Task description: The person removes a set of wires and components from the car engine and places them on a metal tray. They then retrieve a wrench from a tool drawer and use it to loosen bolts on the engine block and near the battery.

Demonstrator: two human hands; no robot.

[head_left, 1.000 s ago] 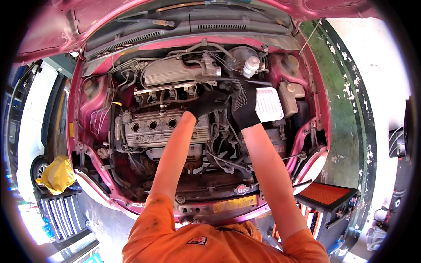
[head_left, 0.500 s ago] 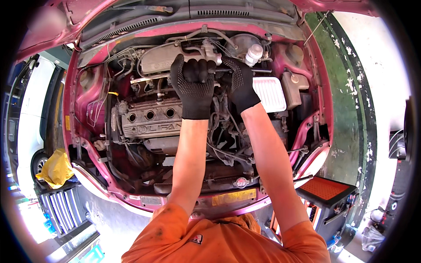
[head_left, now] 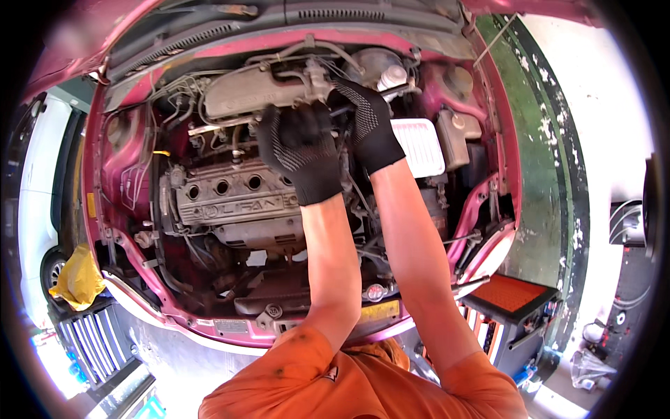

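My left hand, in a black dotted glove, is blurred, its fingers curled just below the throttle body; what they hold I cannot make out. My right hand, gloved alike, is closed on a dark bar reaching toward the reservoir with a pale cap. The intake manifold lies left of both hands. The engine cover with round holes is below left. A white ribbed tray sits right of my right hand.
The pink bodywork frames the engine bay. Outside it are a white car, a yellow cloth and a slatted cart on the left, and a tool cart with an orange top on the right.
My left hand has turned to a curled grip and has since dropped slightly. My right hand has moved up and left, and the bar now tilts upward to the right.
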